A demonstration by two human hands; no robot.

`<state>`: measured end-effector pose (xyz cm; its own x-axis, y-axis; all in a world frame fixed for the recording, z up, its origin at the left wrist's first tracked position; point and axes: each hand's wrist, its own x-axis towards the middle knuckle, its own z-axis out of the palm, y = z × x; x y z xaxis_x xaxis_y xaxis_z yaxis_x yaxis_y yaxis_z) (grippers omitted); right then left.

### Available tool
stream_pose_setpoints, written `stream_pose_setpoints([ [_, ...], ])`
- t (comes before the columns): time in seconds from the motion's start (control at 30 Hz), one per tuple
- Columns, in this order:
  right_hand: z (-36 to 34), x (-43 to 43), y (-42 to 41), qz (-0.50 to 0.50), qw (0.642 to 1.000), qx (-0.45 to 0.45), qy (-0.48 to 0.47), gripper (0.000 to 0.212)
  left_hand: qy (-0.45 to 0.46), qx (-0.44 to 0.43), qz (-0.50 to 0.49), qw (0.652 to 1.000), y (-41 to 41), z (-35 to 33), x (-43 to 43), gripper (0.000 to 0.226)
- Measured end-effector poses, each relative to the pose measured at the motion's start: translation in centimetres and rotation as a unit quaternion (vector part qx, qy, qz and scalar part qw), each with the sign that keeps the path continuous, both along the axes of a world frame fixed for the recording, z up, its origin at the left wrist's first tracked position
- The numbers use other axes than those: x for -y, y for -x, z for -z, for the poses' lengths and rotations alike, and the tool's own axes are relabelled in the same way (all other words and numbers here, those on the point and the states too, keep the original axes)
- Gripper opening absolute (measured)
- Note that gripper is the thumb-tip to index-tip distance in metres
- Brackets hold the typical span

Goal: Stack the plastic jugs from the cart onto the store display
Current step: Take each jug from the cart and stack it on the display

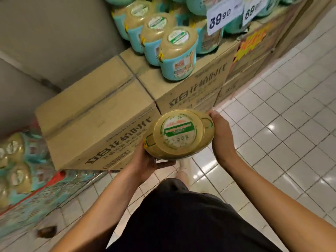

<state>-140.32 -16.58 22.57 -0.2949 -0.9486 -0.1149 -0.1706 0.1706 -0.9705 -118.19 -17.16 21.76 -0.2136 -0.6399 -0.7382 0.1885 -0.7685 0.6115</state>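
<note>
Jug [179,131] is up in the air between both hands, lid facing the camera, not on the display yet. The left hand [149,160] has its fingers curled together under the lower left of it, thumb up against the side. The right hand [221,135] is clamped on the right side with its fingers bent round the far edge. The fingertips are mostly tucked behind the jug, so I can't tell if they're spread.

Just past the left fingers is the front edge of the cardboard boxes [101,113]. Their tops are bare cardboard on the near side, with a taped seam running across. Further beyond the right fingertips, a row of jugs [179,53] sits on the box tops, and the nearest one stands right at the front edge. Price tags [219,17] hang above those.

Out to the right of the right fingers it's just open tiled floor [272,124]. Well off to the left of the left fingers is the cart [45,188], with more jugs in it, all pretty blurry. A grey wall [54,33] closes off the back of the boxes.
</note>
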Motion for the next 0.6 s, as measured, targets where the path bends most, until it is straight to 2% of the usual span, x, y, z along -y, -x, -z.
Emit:
stream_pose_setpoints([
  [0.07, -0.4, 3.9, -0.8, -0.037, 0.999, -0.024, 0.005, 0.041, 0.011, 0.004, -0.048, 0.999, -0.7, -0.8, 2.6, 0.044],
  [0.27, -3.3, 15.5, -3.0, -0.078, 0.990, 0.111, 0.030, 0.040, 0.048, -0.005, -0.127, 0.991, -2.3, -3.4, 11.9, 0.040],
  [0.37, -4.5, 21.2, -3.4, -0.072, 0.991, 0.097, 0.052, 0.040, 0.086, -0.023, -0.114, 0.990, -2.3, -4.0, 16.7, 0.043],
  [0.6, -6.2, 32.0, -3.5, -0.040, 0.991, 0.109, 0.066, 0.041, 0.079, -0.047, -0.157, 0.983, -1.5, -6.8, 27.0, 0.052],
])
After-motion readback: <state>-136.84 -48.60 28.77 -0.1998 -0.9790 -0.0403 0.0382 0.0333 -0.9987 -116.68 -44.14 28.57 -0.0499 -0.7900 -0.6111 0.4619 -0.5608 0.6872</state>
